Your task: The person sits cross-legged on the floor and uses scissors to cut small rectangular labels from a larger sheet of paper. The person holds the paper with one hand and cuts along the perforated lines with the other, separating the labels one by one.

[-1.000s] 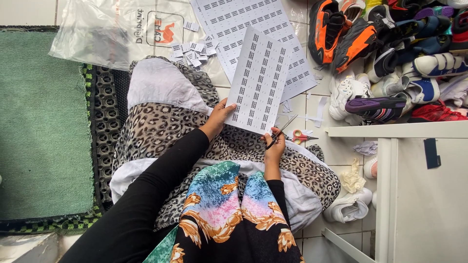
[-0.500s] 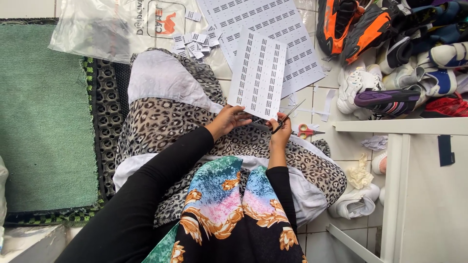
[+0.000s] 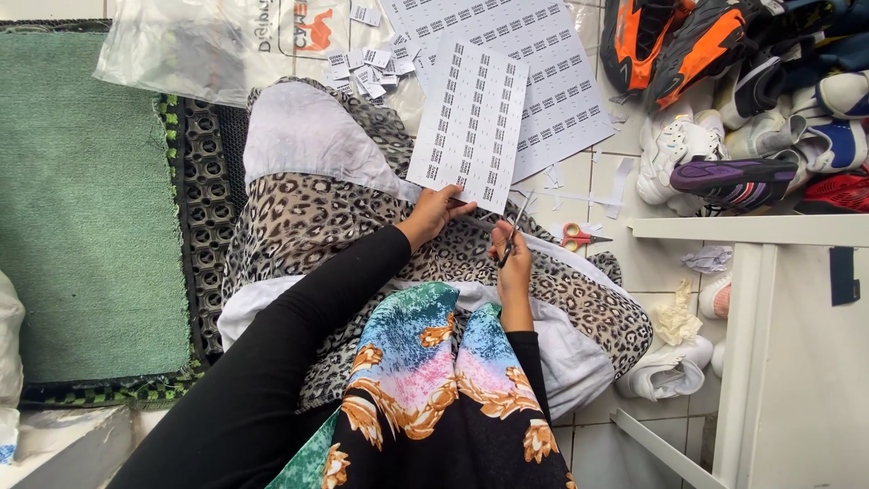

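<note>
From the head camera we are watching the left hand (image 3: 437, 214) pinching the lower edge of a printed sheet (image 3: 469, 125), lifted above the leopard-print lap; the right hand (image 3: 512, 258) is gripping scissors (image 3: 514, 228), blades meeting that edge; a larger sheet (image 3: 525, 63) and cut slips (image 3: 367, 63) are lying beyond; red scissors (image 3: 576, 238) are resting near a pile of shoes (image 3: 724, 100); a white frame (image 3: 751, 299) is crowding the right.

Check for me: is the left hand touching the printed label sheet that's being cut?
Touching. The head view shows the left hand pinching the lower edge of the label sheet, fingers overlapping the paper with no gap.
</note>
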